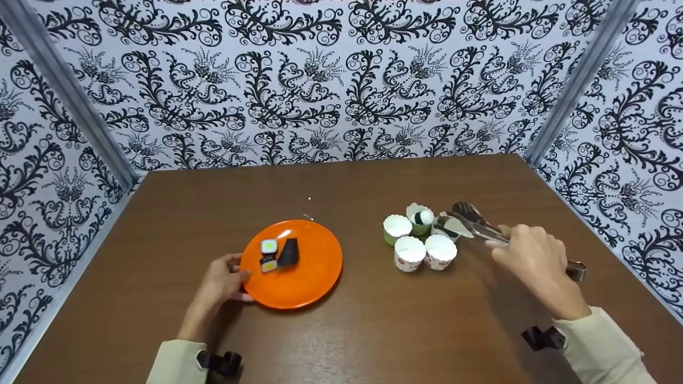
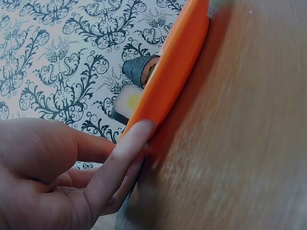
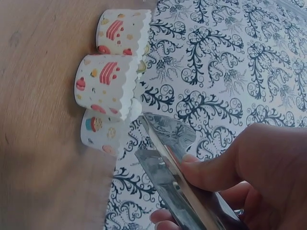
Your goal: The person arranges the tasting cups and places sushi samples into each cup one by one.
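Note:
At the left side of the orange plate (image 1: 315,277), my left hand (image 1: 220,280) pinches the rim. On that plate lie two small sushi rolls with yellow centres (image 1: 269,246) and a dark cone-shaped piece (image 1: 289,252). My right hand (image 1: 539,261) grips metal tongs (image 1: 488,233), whose tips hang over the right side of a cluster of paper baking cups (image 1: 410,253). A white piece with a dark band (image 1: 424,217) shows in the rear cup, beside the tong tips. Those tips partly hide the rightmost cup. The right wrist view shows the tong arms (image 3: 165,158) apart.
The brown wooden table (image 1: 363,320) spreads between the plate and the cups. Patterned walls (image 1: 331,80) enclose its back and sides. Tiny light specks (image 1: 309,217) lie just behind the plate.

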`<state>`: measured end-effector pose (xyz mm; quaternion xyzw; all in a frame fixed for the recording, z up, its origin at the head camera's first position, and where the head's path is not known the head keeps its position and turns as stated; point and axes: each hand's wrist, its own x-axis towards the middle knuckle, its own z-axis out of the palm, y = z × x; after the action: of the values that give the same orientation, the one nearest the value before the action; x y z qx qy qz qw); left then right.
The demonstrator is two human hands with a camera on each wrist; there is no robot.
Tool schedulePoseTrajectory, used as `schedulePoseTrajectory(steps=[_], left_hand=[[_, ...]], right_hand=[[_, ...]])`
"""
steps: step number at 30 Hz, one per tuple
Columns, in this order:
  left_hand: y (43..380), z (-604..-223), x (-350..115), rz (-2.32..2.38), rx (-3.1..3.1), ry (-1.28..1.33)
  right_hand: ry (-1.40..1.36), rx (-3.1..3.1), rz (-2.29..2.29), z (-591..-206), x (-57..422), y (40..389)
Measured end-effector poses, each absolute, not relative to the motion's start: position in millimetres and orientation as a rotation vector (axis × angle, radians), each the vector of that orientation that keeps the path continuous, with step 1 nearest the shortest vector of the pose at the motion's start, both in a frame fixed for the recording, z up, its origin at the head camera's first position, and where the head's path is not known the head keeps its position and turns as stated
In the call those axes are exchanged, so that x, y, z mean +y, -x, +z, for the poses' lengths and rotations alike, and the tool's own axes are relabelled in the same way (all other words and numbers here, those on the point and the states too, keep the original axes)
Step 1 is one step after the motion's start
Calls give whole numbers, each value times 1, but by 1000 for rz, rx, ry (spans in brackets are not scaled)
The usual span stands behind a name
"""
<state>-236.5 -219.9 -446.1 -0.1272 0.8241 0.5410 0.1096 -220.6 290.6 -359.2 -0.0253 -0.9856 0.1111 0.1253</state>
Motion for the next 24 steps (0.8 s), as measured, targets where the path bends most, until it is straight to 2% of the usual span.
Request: schedulePoseTrajectory(steps=[24], left_hand=[[238, -447, -220, 1651, 2392, 360]], right_hand=[[1, -2799, 329, -362, 260, 210]])
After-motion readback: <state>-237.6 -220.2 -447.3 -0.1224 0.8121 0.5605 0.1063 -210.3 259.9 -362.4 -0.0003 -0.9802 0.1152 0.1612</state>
